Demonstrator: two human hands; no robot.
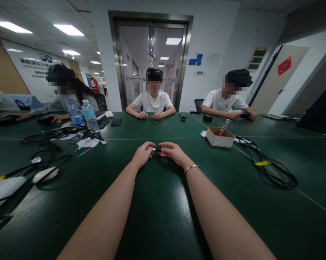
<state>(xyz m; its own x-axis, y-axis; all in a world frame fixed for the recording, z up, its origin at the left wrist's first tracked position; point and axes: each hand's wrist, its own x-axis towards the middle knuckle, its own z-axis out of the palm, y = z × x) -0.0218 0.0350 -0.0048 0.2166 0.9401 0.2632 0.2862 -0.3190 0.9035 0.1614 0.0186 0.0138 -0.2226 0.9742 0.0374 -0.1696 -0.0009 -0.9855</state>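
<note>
Both arms reach forward over the dark green table. Between my hands is a small black cylinder with a silvery end, lying sideways; its exact kind is too small to make out. The fingertips of my left hand close on the silvery left end. My right hand, with a silver bangle at the wrist, pinches the black right end. Fingers partly cover both ends of the cylinder.
An open cardboard box and a coiled black cable lie to the right. Water bottles, papers, tangled cables and a white mouse are on the left. Several people sit around the table.
</note>
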